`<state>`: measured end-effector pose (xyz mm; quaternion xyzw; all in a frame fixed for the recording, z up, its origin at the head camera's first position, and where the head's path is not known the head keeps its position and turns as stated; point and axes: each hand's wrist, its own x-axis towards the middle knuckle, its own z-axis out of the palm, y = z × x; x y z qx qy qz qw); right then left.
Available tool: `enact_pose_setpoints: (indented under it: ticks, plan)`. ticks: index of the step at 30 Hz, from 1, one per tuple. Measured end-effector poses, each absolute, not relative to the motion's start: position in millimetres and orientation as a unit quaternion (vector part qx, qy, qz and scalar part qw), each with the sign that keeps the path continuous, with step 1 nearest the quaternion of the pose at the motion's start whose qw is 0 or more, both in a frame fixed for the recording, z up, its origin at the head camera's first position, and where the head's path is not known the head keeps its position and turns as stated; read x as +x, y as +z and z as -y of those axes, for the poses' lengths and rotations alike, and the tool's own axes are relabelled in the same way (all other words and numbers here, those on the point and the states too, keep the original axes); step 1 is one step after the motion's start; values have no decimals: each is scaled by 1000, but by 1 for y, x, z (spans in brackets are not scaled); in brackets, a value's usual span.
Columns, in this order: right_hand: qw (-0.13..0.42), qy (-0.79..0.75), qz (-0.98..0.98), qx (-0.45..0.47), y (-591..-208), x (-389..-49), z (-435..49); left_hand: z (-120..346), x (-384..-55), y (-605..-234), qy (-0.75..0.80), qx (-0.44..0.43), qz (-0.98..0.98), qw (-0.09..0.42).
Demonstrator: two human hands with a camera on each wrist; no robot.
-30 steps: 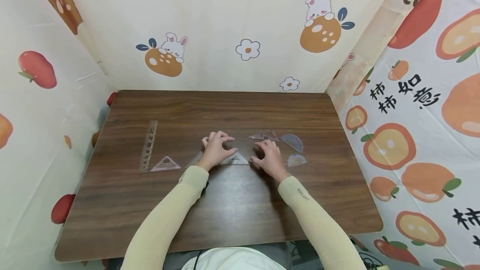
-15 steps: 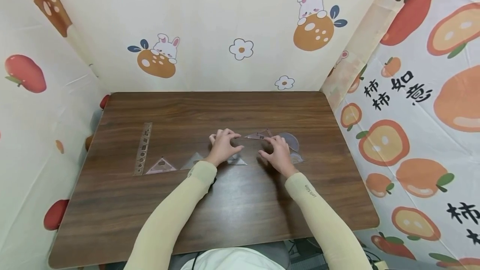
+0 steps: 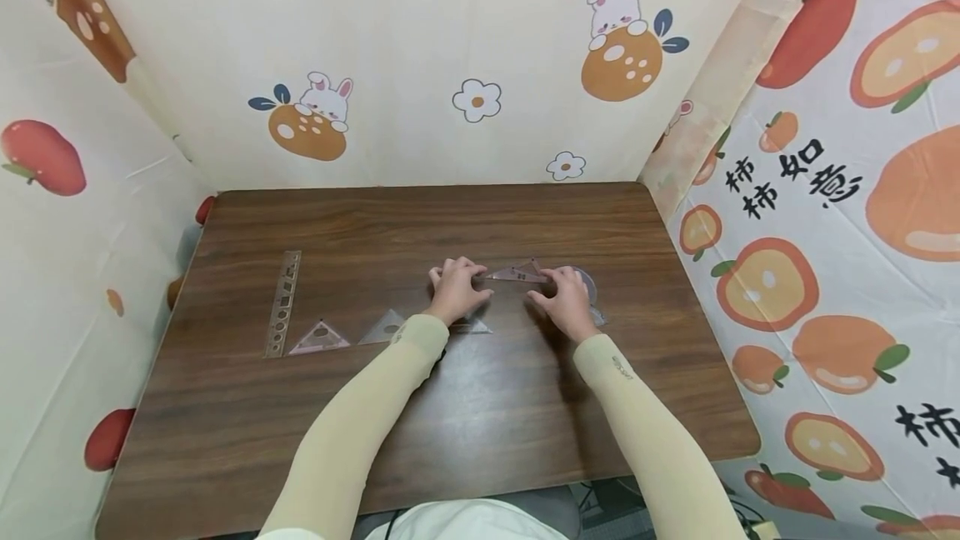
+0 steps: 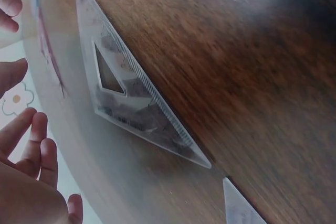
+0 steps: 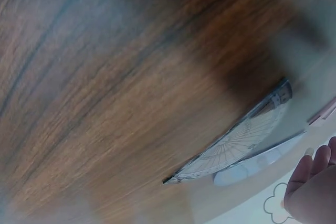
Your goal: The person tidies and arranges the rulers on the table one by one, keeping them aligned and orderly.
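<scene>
A pinkish transparent set square (image 3: 517, 273) lies flat between the two hands. My left hand (image 3: 459, 290) reaches over the table with fingers spread and bent, its fingertips right at that set square's left tip. At its right end are the fingertips of my right hand (image 3: 564, 300), thumb apart from the fingers. In the left wrist view a clear set square (image 4: 142, 103) lies beside the left hand, partly hidden by it in the head view. Near the right hand lie a small clear protractor (image 5: 226, 148) and a larger bluish protractor (image 3: 589, 280), partly covered by the hand.
Farther left on the brown wooden table (image 3: 420, 223) lie a clear set square (image 3: 381, 328), a pinkish set square (image 3: 320, 338) and a long ruler (image 3: 282, 302) with cut-out shapes. Printed cloth walls (image 3: 420, 40) stand behind the table and at both sides.
Both hands have shifted right and away from the row's clear set square, up to the pinkish set square at the back. The head view has turned slightly to the right.
</scene>
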<state>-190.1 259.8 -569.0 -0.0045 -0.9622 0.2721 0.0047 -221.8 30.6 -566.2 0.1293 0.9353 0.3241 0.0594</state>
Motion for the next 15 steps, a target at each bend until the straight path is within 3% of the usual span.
enact_pose_setpoints:
  ticks: [15]
  plan:
    - [-8,257,966,-26,-579,-201,-274,-46,-234,-574,268,86,-955,89]
